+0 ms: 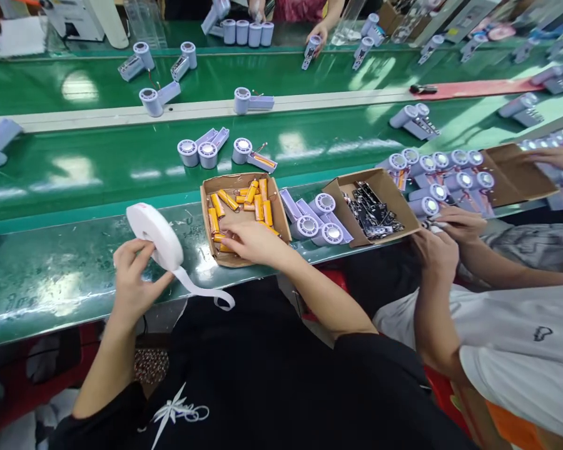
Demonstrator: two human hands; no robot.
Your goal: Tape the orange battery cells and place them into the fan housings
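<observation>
On the left, the person's left hand (138, 275) held a roll of white tape (158, 234) above the desk (60, 287), its fingers closed on the roll's left side and its thumb stretched out below. The roll stood tilted on edge, and a loose tail (199, 291) ran from it to the right, curling at the end past the desk's near edge. The right hand (258, 242) reached into a shallow cardboard box (238, 259) just right of the roll, its fingers bent down among orange cylinders (226, 200) in the near left part; I could not tell whether they gripped one. The cylinders lay loose at mixed angles. Just right of this box, several lilac housings (304, 227) with round ends lay close together on the desk, and beyond them sat a second cardboard box (390, 190) of dark, tangled parts (373, 212). Farther right, a co-worker's hands (435, 250) were close together at the near edge. On the far side of the desk, more housings stood spaced out along a green conveyor belt (122, 156).
</observation>
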